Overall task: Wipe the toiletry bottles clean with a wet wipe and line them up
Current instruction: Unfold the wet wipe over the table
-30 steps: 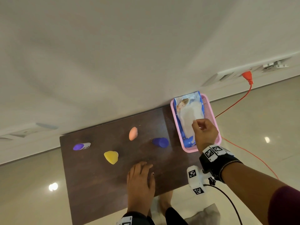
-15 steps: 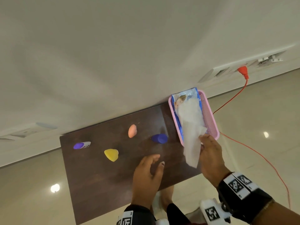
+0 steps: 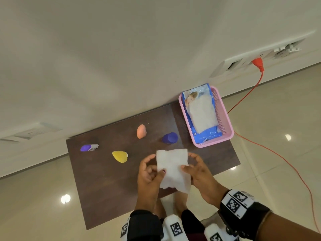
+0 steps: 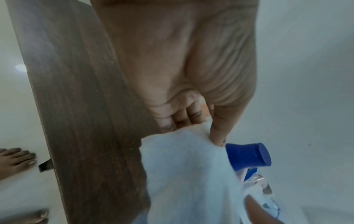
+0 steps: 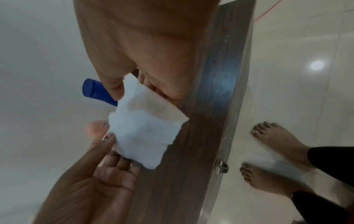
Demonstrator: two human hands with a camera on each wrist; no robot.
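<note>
A white wet wipe (image 3: 172, 169) is held spread out above the near edge of the dark wooden table (image 3: 104, 188). My left hand (image 3: 151, 173) pinches its left side between thumb and fingers, and my right hand (image 3: 194, 168) pinches its right side. Several bottles stand on the table beyond the wipe: a blue one (image 3: 169, 137), an orange one (image 3: 141, 131), a yellow one (image 3: 120, 156) and a white one with a purple cap (image 3: 89, 148). The blue bottle (image 4: 249, 156) shows just behind the wipe (image 4: 189, 174) in the left wrist view, and again behind the wipe (image 5: 143, 128) as the blue bottle (image 5: 97, 91) in the right wrist view.
A pink basket (image 3: 224, 119) holding the blue wipes pack (image 3: 201, 113) sits at the table's far right corner against the wall. An orange cable (image 3: 278, 157) runs from a wall socket across the floor on the right. My bare feet (image 5: 277, 151) stand by the table's near edge.
My right hand pulled a wipe out of the pack and carried it toward me. My left hand lifted off the table and took hold of the wipe's other side.
</note>
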